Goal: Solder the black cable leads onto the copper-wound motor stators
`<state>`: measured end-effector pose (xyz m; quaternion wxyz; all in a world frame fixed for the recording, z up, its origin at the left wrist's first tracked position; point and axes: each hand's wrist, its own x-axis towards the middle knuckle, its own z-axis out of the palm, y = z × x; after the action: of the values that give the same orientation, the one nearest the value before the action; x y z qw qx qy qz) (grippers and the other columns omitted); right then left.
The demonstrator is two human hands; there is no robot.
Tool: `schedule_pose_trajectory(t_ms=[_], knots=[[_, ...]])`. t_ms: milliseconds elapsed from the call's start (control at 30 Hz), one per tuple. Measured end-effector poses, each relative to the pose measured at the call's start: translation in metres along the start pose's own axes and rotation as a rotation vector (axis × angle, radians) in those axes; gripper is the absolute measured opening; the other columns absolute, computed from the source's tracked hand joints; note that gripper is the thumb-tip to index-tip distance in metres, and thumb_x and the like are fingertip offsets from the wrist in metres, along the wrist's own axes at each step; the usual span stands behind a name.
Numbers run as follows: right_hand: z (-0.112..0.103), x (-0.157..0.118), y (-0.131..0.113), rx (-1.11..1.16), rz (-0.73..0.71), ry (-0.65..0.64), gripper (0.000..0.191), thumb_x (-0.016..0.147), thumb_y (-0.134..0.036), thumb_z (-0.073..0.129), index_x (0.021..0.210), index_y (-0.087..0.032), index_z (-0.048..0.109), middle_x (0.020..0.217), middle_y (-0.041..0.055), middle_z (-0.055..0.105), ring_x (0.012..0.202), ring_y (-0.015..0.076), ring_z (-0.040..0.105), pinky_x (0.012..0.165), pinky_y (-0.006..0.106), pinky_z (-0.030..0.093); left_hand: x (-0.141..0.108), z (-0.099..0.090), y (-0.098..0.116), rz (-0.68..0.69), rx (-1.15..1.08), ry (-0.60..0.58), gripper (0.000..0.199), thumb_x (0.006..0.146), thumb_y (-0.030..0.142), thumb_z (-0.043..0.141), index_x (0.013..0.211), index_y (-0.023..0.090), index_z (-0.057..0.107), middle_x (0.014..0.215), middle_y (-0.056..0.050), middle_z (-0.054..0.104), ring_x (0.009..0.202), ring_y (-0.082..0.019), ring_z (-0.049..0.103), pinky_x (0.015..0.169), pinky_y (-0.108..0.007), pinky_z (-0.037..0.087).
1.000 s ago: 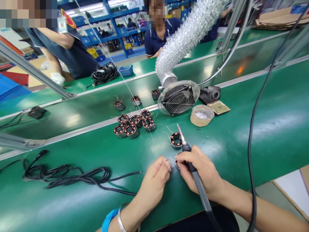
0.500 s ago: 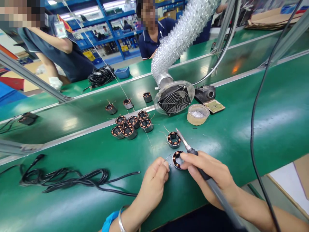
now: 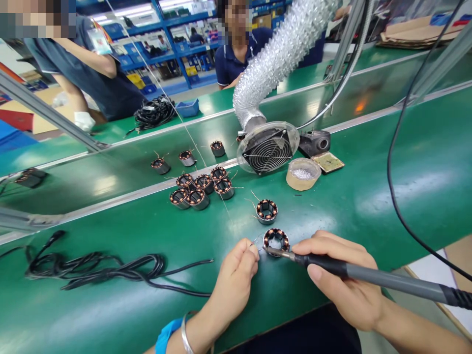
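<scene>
A motor stator (image 3: 282, 236), a ring of copper coils on a black core, sits on the green bench in front of me. My left hand (image 3: 239, 265) is closed in a pinch at its left, holding a thin wire (image 3: 259, 240) beside the ring. My right hand (image 3: 339, 275) grips a soldering iron (image 3: 332, 264) like a pen. The iron lies nearly level, its metal tip across the stator's near rim, close to the wire; exact contact I cannot tell. Just behind stands a second stator (image 3: 266, 211) with loose leads.
Several stators (image 3: 197, 199) cluster further back. A fume extractor fan (image 3: 271, 151) hangs from a silver duct (image 3: 273, 64). Near it are a round tub (image 3: 303, 174), a square tin (image 3: 328, 162) and a black holder (image 3: 315, 143). Black cable (image 3: 121, 270) lies left. Two people are across the bench.
My right hand has swung the soldering iron from pointing up and away to nearly level, bringing its tip to the stator. The fingers have left the stator's rim. My left hand stays put.
</scene>
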<state>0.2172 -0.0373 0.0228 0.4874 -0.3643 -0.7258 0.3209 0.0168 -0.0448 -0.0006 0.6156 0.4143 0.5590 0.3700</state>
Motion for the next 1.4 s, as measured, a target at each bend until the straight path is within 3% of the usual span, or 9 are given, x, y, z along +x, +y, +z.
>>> schedule_pose_trajectory(t_ms=[233,800,1400], knots=[[0.004,-0.004,-0.002,0.016,-0.010,-0.002,0.021,0.084,-0.015,0.053,0.100,-0.019,0.067,0.067,-0.0008,0.058,0.056,0.0112,0.053,0.051,0.024,0.041,-0.002,0.000,-0.004,0.007,-0.006,0.003,0.039,0.087,0.051,0.055,0.066,0.021,0.039,0.056,0.009,0.032,0.049,-0.008,0.022,0.046,-0.020,0.022],[0.012,-0.003,-0.010,-0.153,-0.262,0.038,0.034,0.074,-0.007,0.049,0.103,-0.017,0.064,0.062,0.0016,0.057,0.048,0.0145,0.048,0.045,0.028,0.037,-0.001,-0.001,-0.004,0.005,0.032,0.003,0.037,0.090,0.046,0.052,0.067,0.021,0.039,0.057,0.008,0.032,0.050,-0.008,0.022,0.047,-0.021,0.022],[0.009,-0.005,-0.012,-0.143,-0.225,0.035,0.033,0.078,-0.007,0.049,0.104,-0.017,0.065,0.063,0.0029,0.060,0.050,0.0152,0.048,0.047,0.029,0.038,-0.002,-0.003,-0.002,-0.013,0.027,0.006,0.039,0.087,0.049,0.055,0.065,0.021,0.039,0.055,0.008,0.031,0.049,-0.008,0.021,0.045,-0.020,0.019]])
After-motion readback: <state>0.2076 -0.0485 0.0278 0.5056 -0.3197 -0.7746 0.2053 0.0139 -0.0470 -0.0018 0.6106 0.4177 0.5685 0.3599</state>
